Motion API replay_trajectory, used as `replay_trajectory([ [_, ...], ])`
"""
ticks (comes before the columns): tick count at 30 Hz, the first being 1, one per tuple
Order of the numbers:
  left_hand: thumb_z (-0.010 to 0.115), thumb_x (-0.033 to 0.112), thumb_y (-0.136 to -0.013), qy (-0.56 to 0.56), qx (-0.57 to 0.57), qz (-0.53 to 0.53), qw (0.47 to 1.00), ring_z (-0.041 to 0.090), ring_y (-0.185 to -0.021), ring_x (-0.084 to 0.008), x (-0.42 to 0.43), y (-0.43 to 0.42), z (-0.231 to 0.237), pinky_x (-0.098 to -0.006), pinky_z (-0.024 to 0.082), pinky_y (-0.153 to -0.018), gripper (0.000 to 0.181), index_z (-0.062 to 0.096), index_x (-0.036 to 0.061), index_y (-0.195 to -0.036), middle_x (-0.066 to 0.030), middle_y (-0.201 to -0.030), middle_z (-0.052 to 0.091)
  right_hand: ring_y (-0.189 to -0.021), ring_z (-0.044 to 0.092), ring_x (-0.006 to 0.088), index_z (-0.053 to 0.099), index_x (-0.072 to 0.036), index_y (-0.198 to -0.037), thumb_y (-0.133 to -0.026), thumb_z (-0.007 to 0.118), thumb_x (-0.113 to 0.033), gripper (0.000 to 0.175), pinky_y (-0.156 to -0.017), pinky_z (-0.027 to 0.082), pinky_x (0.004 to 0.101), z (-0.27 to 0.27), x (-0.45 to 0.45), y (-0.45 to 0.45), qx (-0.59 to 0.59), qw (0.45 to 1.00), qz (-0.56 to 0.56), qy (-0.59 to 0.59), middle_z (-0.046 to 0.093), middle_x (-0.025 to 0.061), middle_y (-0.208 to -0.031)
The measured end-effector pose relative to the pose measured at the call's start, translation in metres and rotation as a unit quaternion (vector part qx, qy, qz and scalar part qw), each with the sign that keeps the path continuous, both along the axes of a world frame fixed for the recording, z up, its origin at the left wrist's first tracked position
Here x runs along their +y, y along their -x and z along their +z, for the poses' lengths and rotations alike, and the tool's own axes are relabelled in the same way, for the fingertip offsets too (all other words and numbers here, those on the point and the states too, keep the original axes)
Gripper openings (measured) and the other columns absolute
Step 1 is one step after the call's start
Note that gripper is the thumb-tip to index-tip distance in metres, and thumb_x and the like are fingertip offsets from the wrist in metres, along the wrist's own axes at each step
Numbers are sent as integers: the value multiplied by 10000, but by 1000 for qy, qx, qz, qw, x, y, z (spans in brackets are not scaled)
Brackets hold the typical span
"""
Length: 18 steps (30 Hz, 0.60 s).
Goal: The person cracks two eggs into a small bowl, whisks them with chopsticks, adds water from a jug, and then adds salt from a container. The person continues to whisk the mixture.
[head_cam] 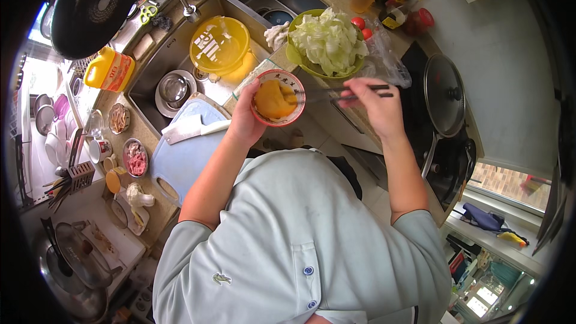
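Note:
My left hand (247, 117) grips the rim and side of a small red-edged bowl (294, 78) in front of my chest. Orange-yellow beaten egg (272, 99) fills much of it and looks tilted. To the right, my right hand (371, 103) holds a pair of dark chopsticks (335, 91). Their tips reach into the bowl and are blurred. Just beyond the bowl stands a green basin (294, 56) heaped with torn lettuce-like leaves (328, 40). A cleaver (186, 129) lies on a blue cutting board (175, 162), left of my left hand.
A sink (148, 72) holding a yellow plastic basin (243, 31) and metal bowls (173, 87) lies ahead left. Sliced raw meat (136, 159) sits in a bowl at left. On the right, a lidded pan (445, 94) rests on the black cooktop (411, 69). Tomatoes (358, 22) and bottles stand behind.

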<state>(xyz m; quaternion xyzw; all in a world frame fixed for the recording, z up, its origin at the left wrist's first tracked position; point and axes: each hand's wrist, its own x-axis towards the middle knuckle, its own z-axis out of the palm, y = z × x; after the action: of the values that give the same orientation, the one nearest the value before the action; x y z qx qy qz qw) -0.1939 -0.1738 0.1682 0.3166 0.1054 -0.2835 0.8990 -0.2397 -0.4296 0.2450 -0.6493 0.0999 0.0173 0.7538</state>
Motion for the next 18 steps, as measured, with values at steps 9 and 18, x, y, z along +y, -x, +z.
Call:
replay_trajectory([
  [9, 466, 409, -993, 19, -6, -9, 1000, 590, -1177, -282, 0, -1, -2, -439, 464, -1033, 498, 521, 26, -1306, -141, -1288, 601, -777, 699, 213, 675, 95, -1024, -956, 639, -102, 211, -700, 622, 351, 4, -4, -1, -15, 1000, -20, -14, 699, 151, -893],
  [18, 475, 387, -985, 11, -1, -14, 1000, 566, -1216, -292, 1, -2, -4, -454, 454, -1043, 492, 500, 47, -1339, -134, -1322, 583, -801, 695, 213, 676, 98, -1013, -959, 631, -91, 202, -715, 622, 357, 0, -1, 1, -6, 999, 30, 18, 698, 149, -896],
])
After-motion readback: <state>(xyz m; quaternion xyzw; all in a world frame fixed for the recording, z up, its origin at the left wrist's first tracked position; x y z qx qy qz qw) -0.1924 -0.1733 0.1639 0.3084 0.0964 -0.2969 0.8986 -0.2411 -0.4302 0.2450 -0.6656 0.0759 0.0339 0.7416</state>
